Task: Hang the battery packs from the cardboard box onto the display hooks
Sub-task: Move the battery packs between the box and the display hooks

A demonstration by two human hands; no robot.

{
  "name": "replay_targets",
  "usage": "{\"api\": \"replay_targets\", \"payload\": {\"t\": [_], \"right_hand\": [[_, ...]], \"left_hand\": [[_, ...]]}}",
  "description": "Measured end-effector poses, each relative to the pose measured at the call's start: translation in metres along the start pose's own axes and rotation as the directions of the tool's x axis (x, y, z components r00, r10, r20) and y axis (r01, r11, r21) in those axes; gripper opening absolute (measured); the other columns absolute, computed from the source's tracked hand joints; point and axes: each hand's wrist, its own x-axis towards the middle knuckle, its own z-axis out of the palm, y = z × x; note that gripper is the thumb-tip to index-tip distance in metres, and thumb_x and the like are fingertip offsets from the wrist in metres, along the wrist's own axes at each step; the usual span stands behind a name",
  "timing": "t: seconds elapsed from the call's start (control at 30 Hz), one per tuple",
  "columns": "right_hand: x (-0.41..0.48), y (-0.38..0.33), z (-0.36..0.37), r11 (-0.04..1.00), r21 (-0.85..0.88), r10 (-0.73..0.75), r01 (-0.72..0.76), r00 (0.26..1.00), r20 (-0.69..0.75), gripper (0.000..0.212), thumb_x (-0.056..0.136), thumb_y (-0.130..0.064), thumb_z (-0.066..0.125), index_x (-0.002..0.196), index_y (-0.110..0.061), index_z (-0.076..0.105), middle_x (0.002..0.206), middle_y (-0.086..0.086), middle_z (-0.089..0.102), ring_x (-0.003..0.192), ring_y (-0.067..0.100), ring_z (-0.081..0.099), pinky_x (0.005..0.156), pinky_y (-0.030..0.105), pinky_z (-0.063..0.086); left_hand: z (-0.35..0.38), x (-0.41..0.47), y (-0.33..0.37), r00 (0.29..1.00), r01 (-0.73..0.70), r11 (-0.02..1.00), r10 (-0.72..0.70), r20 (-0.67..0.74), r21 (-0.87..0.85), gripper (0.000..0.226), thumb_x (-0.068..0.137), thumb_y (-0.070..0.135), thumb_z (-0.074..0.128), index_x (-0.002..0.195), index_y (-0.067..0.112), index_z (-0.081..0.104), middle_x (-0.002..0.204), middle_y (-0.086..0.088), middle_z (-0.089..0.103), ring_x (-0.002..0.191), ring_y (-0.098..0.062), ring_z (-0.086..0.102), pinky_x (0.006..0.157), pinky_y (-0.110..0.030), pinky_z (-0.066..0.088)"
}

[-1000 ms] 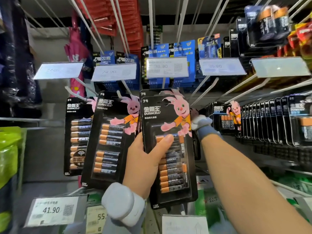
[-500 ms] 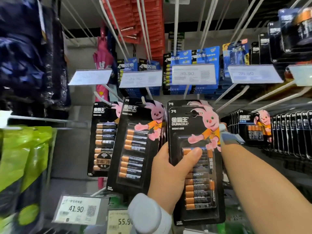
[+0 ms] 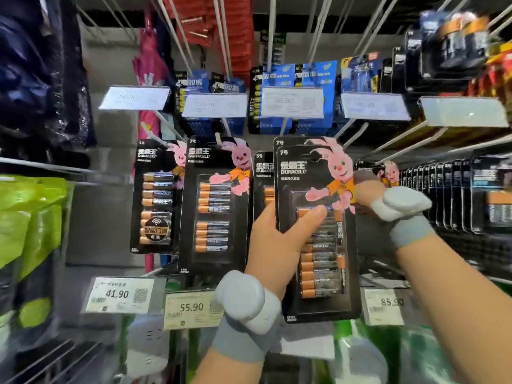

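My left hand [image 3: 277,245] pinches the battery packs [image 3: 321,273] at mid-edge, above-right of the 55.90 tag [image 3: 191,307] — stiff card, probably bottom-heavy; the right hand [image 3: 365,189] is behind their top — its grip I cannot tell.

Even store lighting; edges blurred and bent by wide-angle distortion.

Held battery pack [image 3: 315,231]: glossy black card backing, clear plastic blister over cells, glare on it. Hung Duracell packs [image 3: 213,206]: same glossy card + clear plastic. Display hooks [image 3: 356,135]: smooth white-coated rods, prob. metal. Price tags [image 3: 122,293]: matt paper in shiny clear plastic holders. Left wristband [image 3: 243,336]: grey knit cloth w/ smooth matt white plastic pod. Green bags [image 3: 30,225]: shiny plastic film.
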Motion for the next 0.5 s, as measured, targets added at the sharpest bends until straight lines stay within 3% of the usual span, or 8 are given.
{"api": "replay_targets", "payload": {"t": [0.07,0.13,0.17,0.27,0.33,0.4,0.5], "right_hand": [[-0.032,-0.008,-0.020,0.974,0.226,-0.021,0.021,1.000,-0.004,0.020,0.094,-0.003,0.050,0.077,-0.009,0.059,0.050,0.005,0.059,0.045,0.015,0.056,0.035,0.012,0.038],[-0.073,-0.018,-0.033,0.891,0.451,-0.025,0.041,0.999,-0.041,0.027,0.100,-0.016,0.046,0.075,-0.009,0.055,0.042,-0.001,0.054,0.033,0.008,0.049,0.033,0.014,0.039],[-0.088,-0.027,-0.031,0.855,0.515,-0.044,0.058,0.998,-0.040,0.030,0.100,-0.028,0.048,0.077,-0.010,0.056,0.046,-0.001,0.055,0.035,0.008,0.050,0.035,0.016,0.041],[-0.124,-0.021,-0.033,0.867,0.479,-0.146,0.140,0.989,-0.025,0.041,0.080,-0.053,0.063,0.088,-0.013,0.062,0.071,0.001,0.064,0.059,0.010,0.061,0.048,0.022,0.046],[-0.143,-0.021,-0.034,0.854,0.482,-0.180,0.195,0.981,-0.077,0.036,0.078,-0.042,0.070,0.098,-0.013,0.064,0.092,0.006,0.069,0.082,0.018,0.067,0.067,0.033,0.053],[-0.145,-0.020,-0.024,0.823,0.532,-0.152,0.200,0.979,-0.134,0.024,0.083,-0.025,0.071,0.101,-0.012,0.063,0.094,0.009,0.068,0.088,0.021,0.066,0.083,0.046,0.055],[-0.152,-0.020,-0.024,0.812,0.549,-0.114,0.201,0.976,-0.187,0.022,0.082,-0.021,0.072,0.098,-0.012,0.061,0.096,0.018,0.066,0.086,0.028,0.065,0.086,0.054,0.054]], "left_hand": [[0.008,-0.003,0.004,1.000,-0.005,1.000,0.005,0.004,-0.029,0.011,0.082,0.023,0.074,0.092,0.022,0.068,0.082,0.007,0.073,0.076,-0.009,0.069,0.070,-0.027,0.055],[0.015,-0.007,0.008,1.000,-0.008,0.999,0.008,0.007,-0.050,0.010,0.083,0.020,0.073,0.092,0.020,0.067,0.076,0.011,0.072,0.068,-0.002,0.067,0.061,-0.017,0.051],[0.015,-0.004,0.009,1.000,-0.012,0.998,0.012,-0.005,-0.061,0.010,0.083,0.019,0.072,0.091,0.019,0.067,0.074,0.011,0.072,0.066,-0.002,0.067,0.059,-0.015,0.050],[0.026,-0.007,0.013,0.999,0.010,0.997,-0.012,-0.032,-0.076,0.010,0.082,0.019,0.074,0.089,0.019,0.067,0.074,0.010,0.074,0.067,-0.003,0.069,0.056,-0.015,0.052],[0.034,-0.010,0.013,0.999,0.022,0.996,-0.024,-0.031,-0.083,0.013,0.081,0.022,0.075,0.091,0.018,0.069,0.080,0.005,0.075,0.074,-0.012,0.072,0.063,-0.025,0.056],[0.034,-0.009,0.009,0.998,0.019,0.998,-0.023,-0.051,-0.065,0.015,0.082,0.023,0.075,0.095,0.018,0.071,0.088,0.000,0.076,0.082,-0.021,0.072,0.072,-0.035,0.059],[0.039,-0.013,0.011,0.999,-0.001,0.998,-0.002,-0.044,-0.068,0.010,0.083,0.019,0.074,0.093,0.019,0.071,0.085,0.003,0.076,0.079,-0.015,0.072,0.067,-0.028,0.058]]}}
